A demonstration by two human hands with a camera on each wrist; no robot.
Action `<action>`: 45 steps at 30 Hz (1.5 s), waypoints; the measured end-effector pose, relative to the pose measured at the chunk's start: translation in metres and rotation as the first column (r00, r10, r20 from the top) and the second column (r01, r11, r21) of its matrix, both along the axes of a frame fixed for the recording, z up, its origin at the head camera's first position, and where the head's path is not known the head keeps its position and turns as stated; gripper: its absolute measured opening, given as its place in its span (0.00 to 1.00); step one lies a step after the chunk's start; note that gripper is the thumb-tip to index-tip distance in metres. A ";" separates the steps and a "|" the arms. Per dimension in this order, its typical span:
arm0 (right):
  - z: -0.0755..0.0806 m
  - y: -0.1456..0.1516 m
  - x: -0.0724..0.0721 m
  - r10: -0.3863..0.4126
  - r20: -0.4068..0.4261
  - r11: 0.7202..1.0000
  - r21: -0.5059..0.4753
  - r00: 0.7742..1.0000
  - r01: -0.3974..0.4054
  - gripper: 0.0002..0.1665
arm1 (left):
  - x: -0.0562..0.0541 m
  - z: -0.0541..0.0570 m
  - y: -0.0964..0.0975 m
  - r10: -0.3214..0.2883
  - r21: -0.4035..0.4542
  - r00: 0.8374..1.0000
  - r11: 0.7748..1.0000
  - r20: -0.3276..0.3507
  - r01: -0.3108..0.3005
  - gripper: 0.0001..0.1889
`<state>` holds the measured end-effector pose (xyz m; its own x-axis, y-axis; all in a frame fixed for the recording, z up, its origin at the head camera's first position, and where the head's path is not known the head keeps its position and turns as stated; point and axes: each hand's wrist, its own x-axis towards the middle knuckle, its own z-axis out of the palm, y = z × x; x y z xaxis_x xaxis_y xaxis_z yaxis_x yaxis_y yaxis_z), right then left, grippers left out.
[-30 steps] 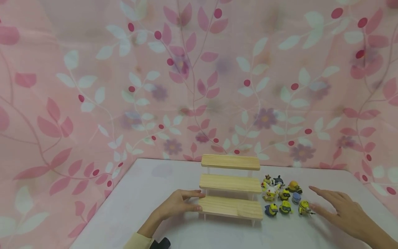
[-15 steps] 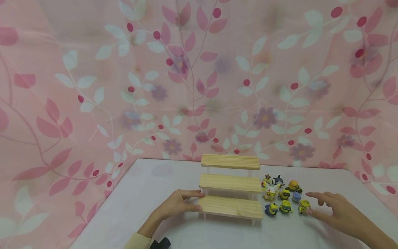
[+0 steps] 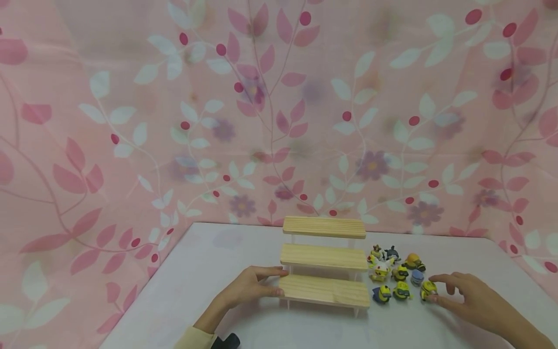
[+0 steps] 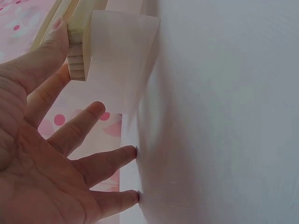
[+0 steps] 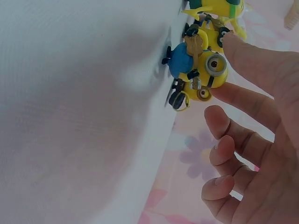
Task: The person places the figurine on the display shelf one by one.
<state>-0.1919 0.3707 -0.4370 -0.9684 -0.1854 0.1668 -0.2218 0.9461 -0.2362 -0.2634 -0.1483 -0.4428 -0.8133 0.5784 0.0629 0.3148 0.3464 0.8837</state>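
A three-tier wooden display stand [image 3: 324, 290] with pale, see-through supports stands mid-table in the head view. My left hand [image 3: 250, 287] pinches the left end of its lowest plank [image 4: 77, 58] between thumb and index finger, the other fingers spread. At the right of a figurine group, my right hand [image 3: 477, 298] has thumb and index finger on either side of a yellow one-eyed Minion figurine [image 5: 212, 70], pinching its head. This figurine wears blue overalls and carries a brown guitar-shaped piece [image 5: 194, 45]. Its feet are at the white tabletop.
Several more small figurines cluster right of the stand, among them a white-and-yellow long-eared one [image 3: 381, 270], a dark one [image 3: 391, 254], a blue one [image 3: 417, 277] and a caped Minion [image 3: 381, 294]. Pink floral cloth [image 3: 244, 121] hangs behind the white table [image 3: 174, 300].
My right hand has moved left and its thumb and index finger have closed in on the rightmost Minion figurine. The left hand keeps its hold on the stand.
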 end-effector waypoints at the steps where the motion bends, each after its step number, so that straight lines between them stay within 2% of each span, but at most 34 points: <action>1: 0.000 0.000 0.000 -0.003 0.009 1.000 -0.001 1.000 0.003 0.29 | 0.000 0.000 0.000 -0.002 -0.001 1.000 1.000 -0.003 0.002 0.23; 9: 0.002 -0.001 -0.002 -0.001 0.061 1.000 0.005 0.998 0.000 0.27 | 0.001 0.000 0.000 -0.005 -0.008 1.000 1.000 -0.011 0.004 0.23; 16: 0.003 -0.006 0.001 -0.035 0.037 0.999 0.014 0.999 0.034 0.26 | 0.002 0.001 0.001 -0.005 -0.002 1.000 1.000 -0.018 0.004 0.23; 21: 0.006 -0.010 0.006 -0.054 -0.012 0.998 0.024 0.998 0.054 0.26 | 0.002 0.002 0.001 -0.007 -0.002 1.000 1.000 -0.018 0.007 0.23; 26: 0.013 -0.015 0.012 -0.068 -0.039 0.997 0.031 0.997 0.069 0.25 | 0.002 0.001 0.000 -0.013 -0.007 1.000 1.000 -0.026 0.013 0.23; 32: 0.025 -0.023 0.018 -0.064 -0.113 0.997 0.045 0.992 0.070 0.24 | 0.003 0.001 -0.001 -0.011 -0.008 1.000 1.000 -0.022 0.011 0.23; 45: 0.050 -0.052 0.019 -0.054 -0.147 0.996 0.063 0.988 0.064 0.26 | 0.002 0.003 0.000 0.005 -0.025 0.999 1.000 -0.042 -0.006 0.23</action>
<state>-0.1728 0.3186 -0.3871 -0.9444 -0.1440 0.2954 -0.1923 0.9711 -0.1413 -0.2613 -0.1482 -0.4403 -0.8133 0.5760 0.0822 0.3494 0.3705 0.8606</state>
